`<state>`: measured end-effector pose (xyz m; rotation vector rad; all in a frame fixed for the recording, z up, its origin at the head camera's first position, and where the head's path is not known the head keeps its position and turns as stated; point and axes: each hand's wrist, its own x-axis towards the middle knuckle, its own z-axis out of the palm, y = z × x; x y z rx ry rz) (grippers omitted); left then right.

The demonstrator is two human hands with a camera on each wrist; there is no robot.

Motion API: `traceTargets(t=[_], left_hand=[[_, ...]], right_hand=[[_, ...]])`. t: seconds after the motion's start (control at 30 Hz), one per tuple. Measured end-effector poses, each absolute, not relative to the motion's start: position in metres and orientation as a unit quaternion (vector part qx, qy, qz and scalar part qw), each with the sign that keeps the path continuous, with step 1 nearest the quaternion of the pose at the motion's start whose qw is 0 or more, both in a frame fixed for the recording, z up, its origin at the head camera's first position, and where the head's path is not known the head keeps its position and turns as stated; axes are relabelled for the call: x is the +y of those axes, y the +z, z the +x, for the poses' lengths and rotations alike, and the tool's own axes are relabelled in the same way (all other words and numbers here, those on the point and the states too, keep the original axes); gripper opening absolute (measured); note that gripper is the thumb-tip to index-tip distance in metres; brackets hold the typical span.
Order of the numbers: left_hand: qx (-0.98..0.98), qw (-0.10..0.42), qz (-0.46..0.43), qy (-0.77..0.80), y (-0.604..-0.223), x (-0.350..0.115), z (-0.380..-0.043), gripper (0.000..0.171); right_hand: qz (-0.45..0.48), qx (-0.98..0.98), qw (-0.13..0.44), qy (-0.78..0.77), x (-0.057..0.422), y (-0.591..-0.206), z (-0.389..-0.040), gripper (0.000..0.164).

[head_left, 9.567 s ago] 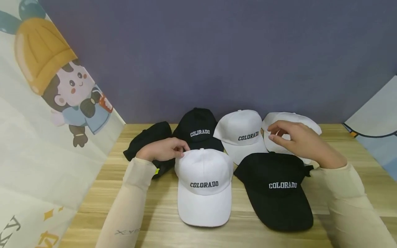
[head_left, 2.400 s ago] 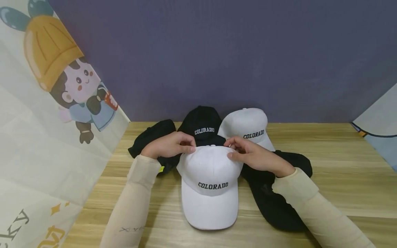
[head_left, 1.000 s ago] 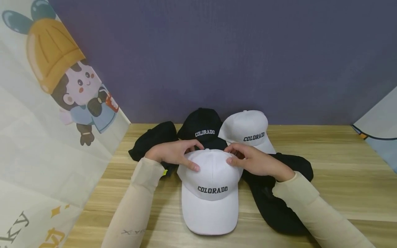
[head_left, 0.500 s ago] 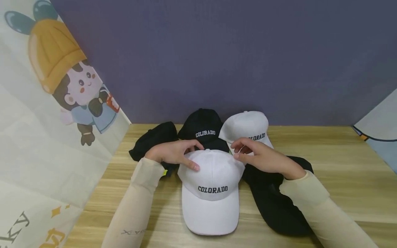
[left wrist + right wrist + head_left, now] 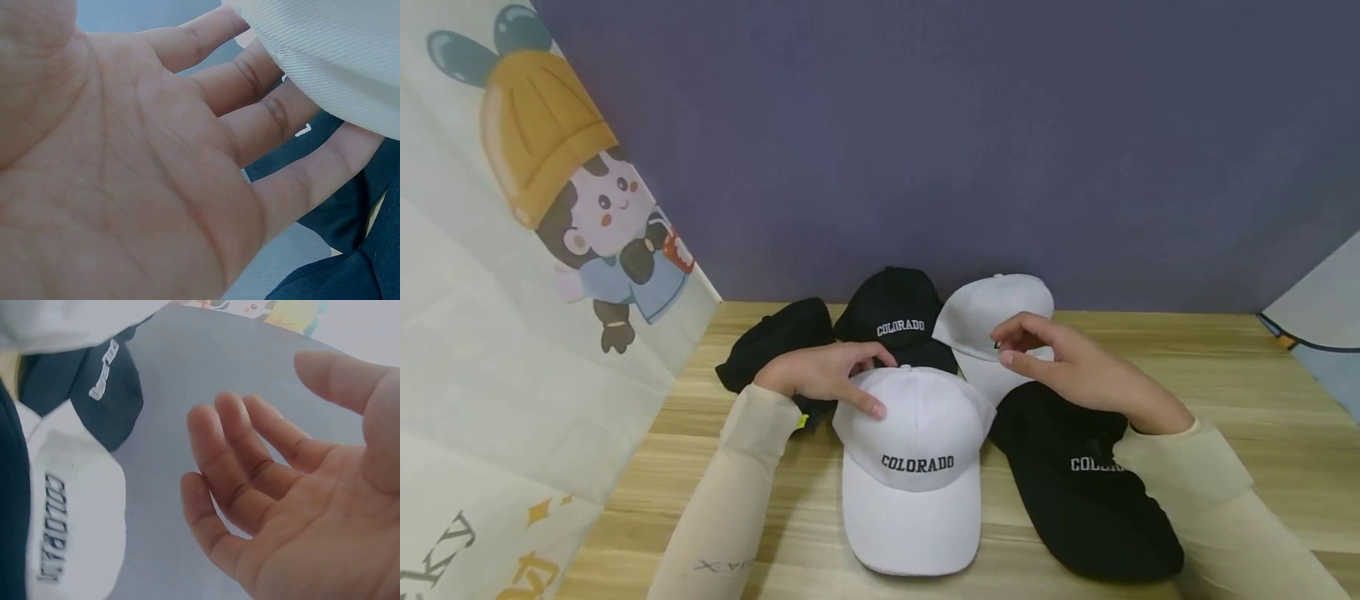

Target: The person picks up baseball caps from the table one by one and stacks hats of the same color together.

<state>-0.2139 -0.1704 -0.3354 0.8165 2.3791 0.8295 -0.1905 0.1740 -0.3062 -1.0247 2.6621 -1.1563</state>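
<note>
While the left hand [image 5: 823,371] stays on the front white cap [image 5: 913,450], thumb on its crown and fingers behind its top edge, the right hand [image 5: 1075,367] has withdrawn from it. Half a second ago the right fingertips were just beside that crown; they are now behind and right of it, in front of the rear white cap [image 5: 979,310], covering most of its lettering. The right hand is loosely bent and holds nothing. Against the earliest frame, another white cap, then farther right, no longer shows there.

Relative to the front white cap, brim toward the person: the rear black cap [image 5: 891,300] sits directly behind; the left black cap [image 5: 786,333] behind and left; the right black cap [image 5: 1075,508] close on the right, partly under the right sleeve [image 5: 1198,471].

Edges: a dark wall [image 5: 955,150] bounds the tabletop [image 5: 1232,367] behind it, a printed panel [image 5: 467,292] on its left. Widest room lies to its right, past the right black cap; the left strip is narrower, crossed by the left sleeve [image 5: 737,483].
</note>
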Motion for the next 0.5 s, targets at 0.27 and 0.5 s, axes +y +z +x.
traceTargets(t=[0.27, 0.5], left_hand=[[0.872, 0.243, 0.298, 0.303, -0.336, -0.17, -0.212, 0.07], [0.873, 0.241, 0.302, 0.3, -0.336, -0.169, -0.214, 0.071]], right_hand=[[-0.332, 0.89, -0.006, -0.314, 0.176, -0.281, -0.199, 0.027], [-0.336, 0.907, -0.024, -0.254, 0.167, -0.27, -0.21, 0.03]])
